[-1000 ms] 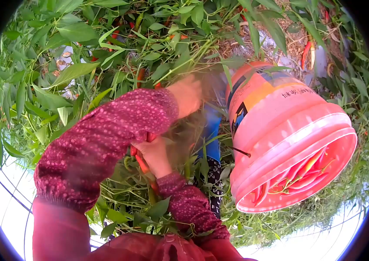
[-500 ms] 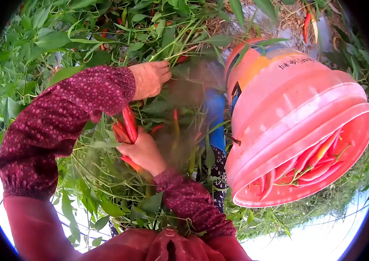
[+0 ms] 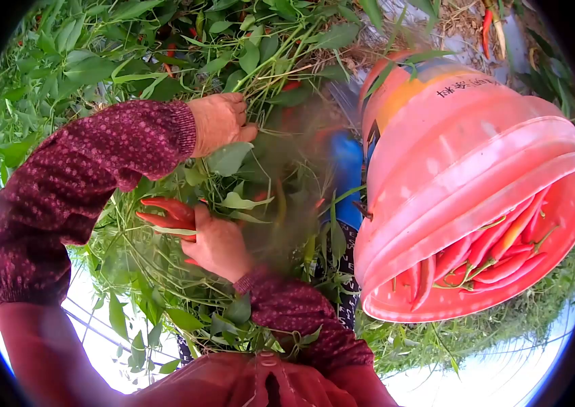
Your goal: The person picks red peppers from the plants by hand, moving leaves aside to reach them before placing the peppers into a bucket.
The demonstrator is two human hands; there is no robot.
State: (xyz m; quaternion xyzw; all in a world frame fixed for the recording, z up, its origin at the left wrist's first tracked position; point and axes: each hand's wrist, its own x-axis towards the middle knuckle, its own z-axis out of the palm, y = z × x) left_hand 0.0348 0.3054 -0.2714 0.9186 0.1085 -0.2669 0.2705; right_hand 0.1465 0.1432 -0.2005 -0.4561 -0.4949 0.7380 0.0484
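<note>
My right hand [image 3: 218,245] is closed around a few red chili peppers [image 3: 170,214] that stick out to the left of its fingers. Above it, my left hand [image 3: 223,125] has curled fingers at the green stems of a pepper plant [image 3: 260,80]; its fingertips are partly hidden. A red chili pepper [image 3: 291,85] shows among the leaves just right of my left hand. To the right a pink plastic bucket [image 3: 464,156] leans with its mouth toward me, and several red chili peppers [image 3: 487,252] lie inside it.
Dense pepper foliage [image 3: 90,68] fills the upper left. A blue boot [image 3: 346,178] stands close beside the bucket, under patterned trousers [image 3: 345,271]. Another red pepper [image 3: 487,32] hangs at the top right near pale ground sheeting and dry straw.
My right hand has moved left and slightly down with its peppers, which now point left. My left hand has shifted a little left. The view has shifted slightly.
</note>
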